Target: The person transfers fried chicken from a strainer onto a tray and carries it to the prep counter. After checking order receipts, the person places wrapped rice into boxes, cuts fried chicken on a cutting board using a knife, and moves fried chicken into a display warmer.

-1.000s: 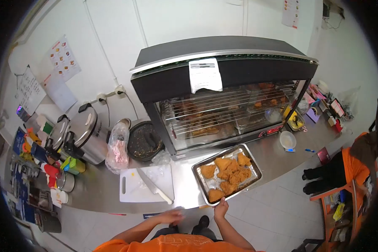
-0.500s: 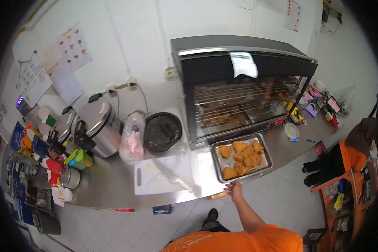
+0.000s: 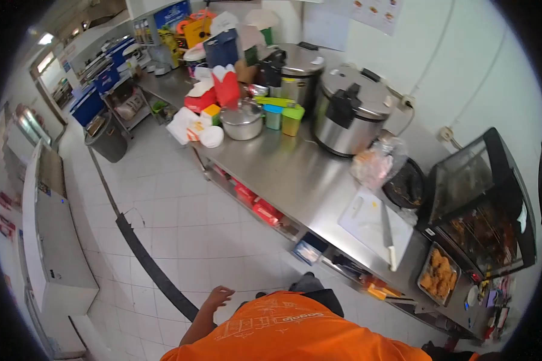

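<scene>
My left hand [image 3: 218,296] hangs over the tiled floor at my left side, well away from the counter. Its fingers are stretched out and loose, with nothing visible in them. My right hand is out of sight. On the steel counter [image 3: 268,174] to the right, a large knife [image 3: 388,237] lies on a white cutting board [image 3: 358,219]. Farther right, a metal tray [image 3: 423,284] bears pieces of fried chicken [image 3: 439,275] in front of the glass-sided display warmer [image 3: 485,204].
Two large steel cookers [image 3: 350,108] stand against the wall. A lidded pot [image 3: 242,120], plastic containers [image 3: 292,120] and red cartons [image 3: 226,87] crowd the counter's left part. A grey bin [image 3: 107,141], a white chest [image 3: 60,265] and a dark floor strip [image 3: 153,274] lie leftward.
My view has swung left, so the counter items sit farther right. The hand that was by the chicken tray's front edge has left it. My left hand now shows over the floor.
</scene>
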Available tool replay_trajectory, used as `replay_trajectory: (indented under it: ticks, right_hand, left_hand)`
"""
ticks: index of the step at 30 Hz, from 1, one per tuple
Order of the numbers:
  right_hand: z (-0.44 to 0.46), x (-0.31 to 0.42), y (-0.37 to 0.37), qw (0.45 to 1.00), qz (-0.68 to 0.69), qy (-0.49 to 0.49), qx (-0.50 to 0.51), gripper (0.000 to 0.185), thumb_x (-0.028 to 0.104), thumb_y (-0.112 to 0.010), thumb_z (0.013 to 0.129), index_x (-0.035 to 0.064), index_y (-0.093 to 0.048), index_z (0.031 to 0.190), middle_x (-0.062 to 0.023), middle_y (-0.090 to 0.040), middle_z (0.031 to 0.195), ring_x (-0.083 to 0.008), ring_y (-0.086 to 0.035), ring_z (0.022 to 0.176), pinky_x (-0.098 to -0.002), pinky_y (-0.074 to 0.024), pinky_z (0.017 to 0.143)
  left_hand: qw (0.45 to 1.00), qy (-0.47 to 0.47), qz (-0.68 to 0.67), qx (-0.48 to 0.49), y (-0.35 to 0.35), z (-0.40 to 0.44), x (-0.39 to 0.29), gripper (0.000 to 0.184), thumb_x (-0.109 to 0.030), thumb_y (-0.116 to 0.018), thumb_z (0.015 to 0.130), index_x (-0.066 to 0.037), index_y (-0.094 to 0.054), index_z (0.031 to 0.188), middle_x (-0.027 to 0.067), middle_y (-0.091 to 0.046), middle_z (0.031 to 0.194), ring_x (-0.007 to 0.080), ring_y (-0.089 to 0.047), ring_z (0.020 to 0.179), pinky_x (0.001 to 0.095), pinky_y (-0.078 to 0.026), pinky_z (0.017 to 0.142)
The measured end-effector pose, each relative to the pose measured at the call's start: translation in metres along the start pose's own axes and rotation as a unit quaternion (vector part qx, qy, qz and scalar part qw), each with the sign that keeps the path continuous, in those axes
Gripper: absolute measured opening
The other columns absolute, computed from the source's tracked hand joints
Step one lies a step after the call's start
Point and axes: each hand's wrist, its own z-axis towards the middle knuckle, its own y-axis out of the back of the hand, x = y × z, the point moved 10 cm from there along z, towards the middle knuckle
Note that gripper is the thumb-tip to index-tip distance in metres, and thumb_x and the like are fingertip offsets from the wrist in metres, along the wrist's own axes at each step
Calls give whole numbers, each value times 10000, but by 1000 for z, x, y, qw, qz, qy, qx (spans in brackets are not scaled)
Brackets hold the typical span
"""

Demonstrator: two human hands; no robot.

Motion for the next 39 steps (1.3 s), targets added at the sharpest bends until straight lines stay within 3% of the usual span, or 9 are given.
replay_trajectory:
  ticks: [11,15,17,20,25,30,33,36,39]
  right_hand:
    - [101,53,-240,856,-509,-92,-2,359,330,-647,940,83,-634,1200,-103,-710,988,-259,-687,794,-391,-583,610]
    - [103,119,-342,592,-774,-218,53,330,272,-684,922,91,-638,1194,-86,-711,961,-243,-687,747,-384,-584,555]
    - [-23,175,-552,445,-884,-74,125,408,321,-661,948,84,-589,1272,-112,-722,996,-265,-721,797,-418,-605,575]
    - [-123,210,-737,162,-952,130,225,540,418,-642,953,58,-538,1342,-204,-719,1070,-399,-682,1062,-518,-507,939]
    - [-209,177,-928,5,-919,237,314,315,274,-557,965,56,-563,1192,-182,-724,972,-402,-715,883,-528,-563,708]
    - [-163,118,-1036,232,-742,447,443,357,292,-564,1004,46,-563,1263,-173,-701,1076,-391,-697,944,-483,-566,798]
    - [-72,96,-1037,477,-719,302,405,328,219,-666,956,68,-606,1241,-158,-714,1053,-334,-703,957,-419,-558,833]
    - [-43,93,-1072,582,-683,310,315,273,200,-685,927,54,-653,1156,-165,-722,1021,-312,-709,949,-402,-554,817]
    - [14,80,-1147,620,-618,402,270,359,215,-719,901,40,-646,1206,-193,-704,1036,-337,-697,950,-406,-542,837]
  left_hand:
    - [973,-228,32,33,78,127,-322,376,-350,-791,873,-85,-654,1102,39,-712,992,168,-674,905,337,-541,777]
    - [921,-374,84,-74,163,111,-450,225,-218,-743,916,-57,-650,1043,55,-711,958,153,-674,865,327,-545,782]
    - [888,-427,80,-154,212,102,-525,175,-175,-738,910,-53,-645,994,64,-719,914,159,-682,818,332,-550,761]
    - [800,-503,124,-302,271,99,-650,177,-156,-730,908,-47,-630,1005,110,-718,917,219,-704,829,360,-550,765]
    - [614,-666,146,-398,323,152,-853,335,-87,-671,879,-20,-582,1196,162,-696,1068,373,-682,979,496,-544,840]
    - [693,-560,331,-311,343,287,-984,279,-190,-653,890,-6,-669,1098,209,-705,1093,399,-680,1023,510,-541,891]
    - [662,-582,441,-169,340,345,-1009,220,-211,-681,880,-17,-764,945,240,-718,1003,391,-698,987,466,-551,888]
    - [690,-623,365,-58,361,344,-1021,228,-183,-716,893,1,-761,1021,197,-740,933,328,-722,862,412,-566,802]
    - [849,-441,278,84,385,317,-1021,219,-134,-714,934,15,-745,1093,105,-738,877,188,-675,728,322,-542,680]
